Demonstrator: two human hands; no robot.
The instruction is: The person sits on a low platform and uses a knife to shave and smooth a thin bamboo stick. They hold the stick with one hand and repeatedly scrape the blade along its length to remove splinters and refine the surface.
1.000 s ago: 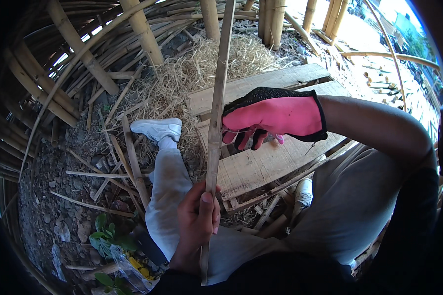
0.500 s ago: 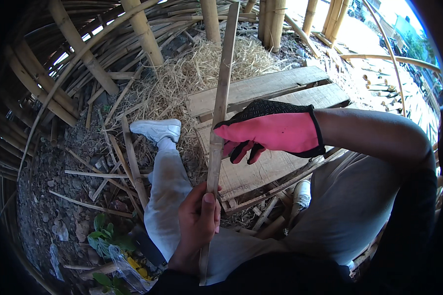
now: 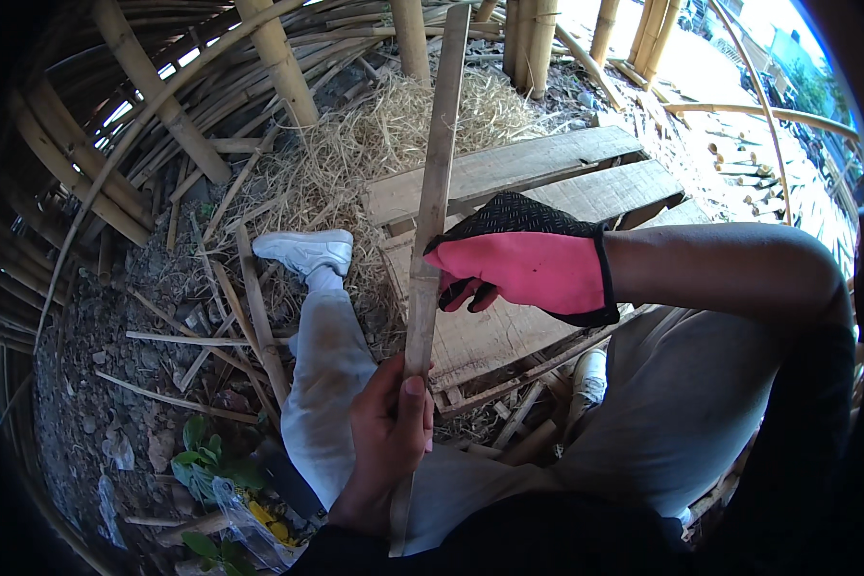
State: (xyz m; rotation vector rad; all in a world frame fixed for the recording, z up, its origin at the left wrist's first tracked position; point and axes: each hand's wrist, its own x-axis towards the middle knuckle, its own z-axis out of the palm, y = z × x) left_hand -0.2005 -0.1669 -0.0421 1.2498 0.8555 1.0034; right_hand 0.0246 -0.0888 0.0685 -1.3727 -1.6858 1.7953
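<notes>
A long, flat bamboo strip (image 3: pixel 438 144) stands nearly lengthwise before me, running from my lap up past the wooden slats. My bare left hand (image 3: pixel 394 408) is wrapped round its lower part, thumb lying along it. Higher up, my right hand (image 3: pixel 528 264), in a pink glove with a black textured back, pinches the strip's right edge at about mid-length. Its other fingers are curled under, partly hidden by the glove. Beneath both hands lies a low platform of pale wooden planks (image 3: pixel 509 331), with gaps between the boards.
A heap of thin bamboo shavings (image 3: pixel 355 163) lies beyond the platform. Upright bamboo poles (image 3: pixel 283 62) stand behind it. Loose strips (image 3: pixel 187 339) lie on the stony ground at left, near a green leafy plant (image 3: pixel 197 461) and a clear plastic bag (image 3: pixel 250 518). My legs (image 3: pixel 326 365) flank the platform.
My right hand has tilted slightly, its wrist a little lower and its loose fingers more curled in. The strip and my left hand have barely shifted.
</notes>
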